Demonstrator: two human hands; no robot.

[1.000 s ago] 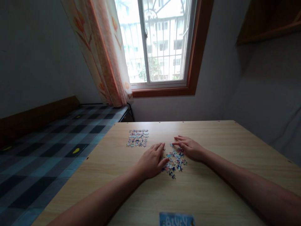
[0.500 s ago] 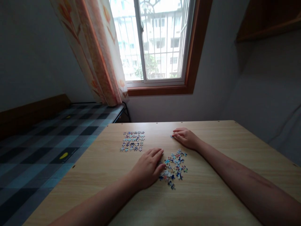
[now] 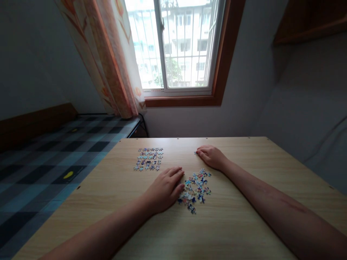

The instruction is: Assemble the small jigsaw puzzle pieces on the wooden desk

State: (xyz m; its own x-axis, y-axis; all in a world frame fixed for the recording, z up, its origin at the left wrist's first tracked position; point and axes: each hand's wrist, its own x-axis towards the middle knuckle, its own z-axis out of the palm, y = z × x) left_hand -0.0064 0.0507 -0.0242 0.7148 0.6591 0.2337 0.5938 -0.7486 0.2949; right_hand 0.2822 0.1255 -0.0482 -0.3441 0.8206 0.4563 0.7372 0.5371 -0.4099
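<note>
A loose pile of small colourful jigsaw pieces (image 3: 195, 188) lies in the middle of the wooden table (image 3: 244, 224). My left hand (image 3: 164, 189) rests flat beside the pile's left edge, fingers stretched out and touching the nearest pieces. My right hand (image 3: 211, 157) lies farther back, fingers together, their tips pressing a single puzzle piece (image 3: 195, 153) against the tabletop. To the far left, a neat rectangular block of laid-out puzzle pieces (image 3: 148, 159) sits apart from both hands.
A bed with a checked blue and black cover (image 3: 46, 162) runs along the table's left side. Behind the table are a window (image 3: 179, 43), an orange patterned curtain (image 3: 108, 61) and grey walls. A wooden shelf (image 3: 309, 21) hangs at the upper right.
My right hand slid a single piece away from the pile toward the table's far side. My left hand stayed by the pile. The view tilted up, and the blue box at the near edge left view.
</note>
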